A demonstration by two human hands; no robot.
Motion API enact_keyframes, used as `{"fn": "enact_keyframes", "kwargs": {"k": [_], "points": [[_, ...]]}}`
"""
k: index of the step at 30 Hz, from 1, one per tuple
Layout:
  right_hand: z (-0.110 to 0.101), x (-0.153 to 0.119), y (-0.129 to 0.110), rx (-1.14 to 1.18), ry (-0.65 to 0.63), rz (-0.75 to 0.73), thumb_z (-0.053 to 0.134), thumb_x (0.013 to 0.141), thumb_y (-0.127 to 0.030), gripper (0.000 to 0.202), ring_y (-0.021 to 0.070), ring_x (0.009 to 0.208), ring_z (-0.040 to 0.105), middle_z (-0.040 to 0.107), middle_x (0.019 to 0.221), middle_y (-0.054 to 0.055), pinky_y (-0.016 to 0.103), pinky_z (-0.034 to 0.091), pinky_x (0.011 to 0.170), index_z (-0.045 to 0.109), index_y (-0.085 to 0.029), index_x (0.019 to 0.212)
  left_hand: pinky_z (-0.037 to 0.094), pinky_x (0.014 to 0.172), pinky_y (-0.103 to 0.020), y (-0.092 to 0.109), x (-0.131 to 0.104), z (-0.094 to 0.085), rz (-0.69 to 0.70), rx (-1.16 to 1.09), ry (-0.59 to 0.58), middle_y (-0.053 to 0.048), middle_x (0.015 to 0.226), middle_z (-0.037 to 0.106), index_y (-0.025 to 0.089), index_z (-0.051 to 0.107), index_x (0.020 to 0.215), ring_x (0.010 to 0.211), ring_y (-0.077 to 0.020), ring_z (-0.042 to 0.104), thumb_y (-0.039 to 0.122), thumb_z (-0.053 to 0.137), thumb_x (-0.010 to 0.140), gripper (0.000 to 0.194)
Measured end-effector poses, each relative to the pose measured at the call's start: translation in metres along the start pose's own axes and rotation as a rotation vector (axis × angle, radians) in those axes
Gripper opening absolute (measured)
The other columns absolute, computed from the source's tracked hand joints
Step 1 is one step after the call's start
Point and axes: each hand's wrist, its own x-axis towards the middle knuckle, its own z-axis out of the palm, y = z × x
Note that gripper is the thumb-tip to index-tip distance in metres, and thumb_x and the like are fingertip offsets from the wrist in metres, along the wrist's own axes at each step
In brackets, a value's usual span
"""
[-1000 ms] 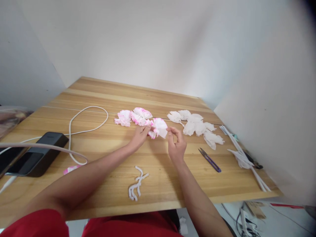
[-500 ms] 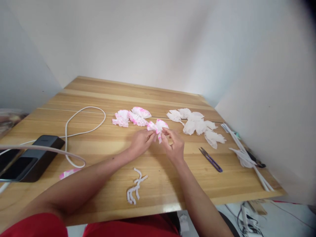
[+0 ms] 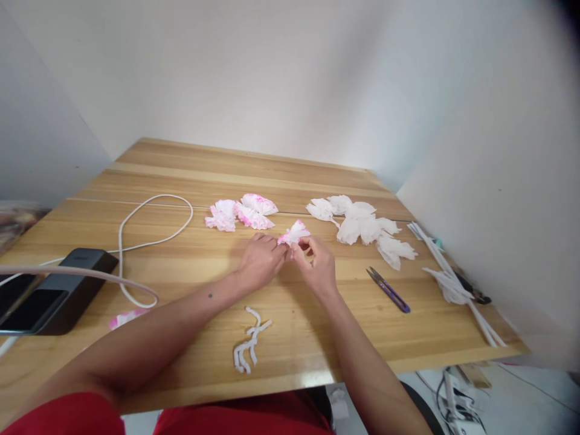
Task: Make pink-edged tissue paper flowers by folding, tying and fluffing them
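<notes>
While your left forearm (image 3: pixel 179 323) slants in from the lower left and your right forearm (image 3: pixel 360 356) rises from the lower right, they converge over the middle of the table (image 3: pixel 212 175). Your left hand (image 3: pixel 260 261) lies low with its back up, knuckles bent, fingers pointing right. Your right hand (image 3: pixel 318 266) faces it, thumb and forefinger drawn into a pinch. Both hands are clamped on the pink tissue (image 3: pixel 296 231), which fans out just above the fingertips, between them; your left fingertips are partly hidden. The tissue is nearer to you than the pink bundles (image 3: pixel 254 219) on its left and apart from the white bundles (image 3: pixel 350 231) on its right.

Compared with a second ago, your hands are closer together and your left one turns more knuckles-up. The tissue shows narrower and more gathered, with less of its white face open. The snips (image 3: pixel 388 291), to the right of your right hand, and the strips (image 3: pixel 247 346), between your forearms, keep their places on the table. Both sets of bundles also lie as before.
</notes>
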Motion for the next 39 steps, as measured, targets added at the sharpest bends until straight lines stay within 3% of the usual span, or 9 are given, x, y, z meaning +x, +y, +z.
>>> {"fn": "enact_keyframes", "kwargs": {"k": [3, 6, 10, 15, 23, 26, 30, 36, 39], "points": [[0.003, 0.001, 0.004, 0.151, -0.012, 0.141, 0.052, 0.085, -0.034, 0.02, 0.0141, 0.068, 0.055, 0.063, 0.076, 0.001, 0.026, 0.042, 0.066, 0.061, -0.018, 0.079, 0.034, 0.073, -0.034, 0.001, 0.001, -0.004, -0.059, -0.108, -0.054, -0.007, 0.074, 0.062, 0.017, 0.064, 0.084, 0.075, -0.0219, 0.055, 0.027, 0.04, 0.094, 0.028], [0.004, 0.001, 0.006, 0.352, -0.055, 0.246, 0.052, 0.085, -0.037, 0.022, 0.0137, 0.065, 0.056, 0.063, 0.073, 0.0, 0.026, 0.044, 0.064, 0.061, -0.018, 0.081, 0.034, 0.068, -0.031, 0.001, 0.002, -0.007, -0.196, -0.385, -0.092, -0.005, 0.073, 0.063, 0.018, 0.064, 0.08, 0.071, -0.0193, 0.055, 0.034, 0.033, 0.096, 0.039], [0.003, 0.0, 0.002, 0.282, -0.07, 0.159, 0.052, 0.086, -0.036, 0.022, 0.0137, 0.068, 0.055, 0.063, 0.074, 0.001, 0.025, 0.042, 0.067, 0.062, -0.018, 0.079, 0.036, 0.065, -0.027, -0.001, 0.002, -0.004, -0.377, -0.697, -0.07, -0.004, 0.072, 0.063, 0.016, 0.062, 0.072, 0.069, -0.0173, 0.056, 0.041, 0.025, 0.097, 0.052], [0.004, -0.001, 0.0, 0.257, -0.09, 0.104, 0.052, 0.086, -0.034, 0.02, 0.0135, 0.072, 0.055, 0.062, 0.078, 0.001, 0.026, 0.042, 0.069, 0.063, -0.018, 0.08, 0.037, 0.062, -0.025, -0.002, 0.004, 0.004, -0.478, -0.762, -0.086, -0.001, 0.065, 0.06, 0.016, 0.065, 0.068, 0.064, -0.016, 0.053, 0.043, 0.044, 0.089, 0.04], [0.007, 0.004, 0.013, 0.683, -0.066, 0.456, 0.061, 0.078, -0.045, 0.028, 0.0104, 0.057, 0.049, 0.056, 0.065, -0.001, 0.023, 0.042, 0.056, 0.058, -0.017, 0.073, 0.032, 0.053, -0.023, -0.005, 0.005, 0.007, -0.566, -0.99, -0.086, 0.001, 0.057, 0.05, 0.015, 0.054, 0.062, 0.056, -0.0132, 0.044, 0.042, 0.047, 0.084, 0.036], [0.007, 0.005, 0.017, 0.79, -0.087, 0.511, 0.063, 0.076, -0.047, 0.031, 0.0104, 0.057, 0.05, 0.056, 0.065, -0.001, 0.023, 0.043, 0.056, 0.058, -0.017, 0.073, 0.027, 0.051, -0.023, -0.005, 0.006, 0.007, -0.575, -1.009, -0.065, 0.002, 0.054, 0.042, 0.016, 0.046, 0.058, 0.053, -0.0116, 0.038, 0.043, 0.046, 0.084, 0.038], [0.005, 0.003, 0.009, 0.666, -0.089, 0.395, 0.052, 0.085, -0.049, 0.033, 0.0137, 0.069, 0.057, 0.062, 0.077, 0.003, 0.026, 0.047, 0.062, 0.062, -0.017, 0.082, 0.023, 0.051, -0.024, -0.006, 0.005, 0.005, -0.573, -0.864, 0.0, 0.004, 0.052, 0.036, 0.016, 0.04, 0.055, 0.051, -0.0105, 0.035, 0.042, 0.047, 0.085, 0.041], [0.005, -0.003, -0.001, 0.092, -0.048, 0.01, 0.058, 0.082, -0.039, 0.024, 0.0162, 0.078, 0.058, 0.066, 0.087, 0.004, 0.029, 0.046, 0.074, 0.063, -0.019, 0.092, 0.024, 0.053, -0.025, -0.007, 0.004, 0.004, -0.543, -0.633, -0.021, 0.002, 0.055, 0.049, 0.016, 0.05, 0.058, 0.054, -0.0114, 0.043, 0.042, 0.042, 0.09, 0.042], [0.008, -0.003, 0.004, 0.156, -0.024, 0.084, 0.054, 0.084, -0.037, 0.021, 0.0155, 0.074, 0.059, 0.066, 0.084, 0.003, 0.028, 0.046, 0.071, 0.065, -0.019, 0.09, 0.025, 0.053, -0.024, -0.008, 0.004, 0.006, -0.546, -0.683, -0.016, 0.002, 0.054, 0.049, 0.016, 0.05, 0.057, 0.054, -0.0119, 0.043, 0.044, 0.041, 0.09, 0.044]]}}
